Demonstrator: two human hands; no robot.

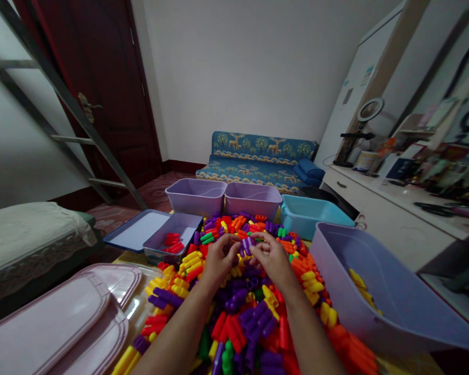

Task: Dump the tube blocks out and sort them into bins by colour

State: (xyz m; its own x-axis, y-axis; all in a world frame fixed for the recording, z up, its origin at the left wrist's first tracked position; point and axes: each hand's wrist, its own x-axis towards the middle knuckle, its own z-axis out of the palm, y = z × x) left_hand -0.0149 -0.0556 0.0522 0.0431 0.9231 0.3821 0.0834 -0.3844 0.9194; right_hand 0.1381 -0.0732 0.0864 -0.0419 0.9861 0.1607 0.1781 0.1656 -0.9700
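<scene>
A big heap of plastic tube blocks (253, 307) in purple, red, orange, yellow and green covers the table in front of me. My left hand (218, 259) and my right hand (272, 257) meet over the middle of the heap. Both pinch a small cluster of purple blocks (247, 245) between their fingertips. Both forearms reach out from the bottom edge, lying over the blocks.
Two purple bins (197, 195) (253, 199) and a blue bin (308, 214) stand behind the heap. A small bin (187, 225) at left holds red blocks. A large purple bin (378, 291) at right holds yellow blocks. Pink lids (58, 323) lie at the near left, a blue lid (135, 232) beyond.
</scene>
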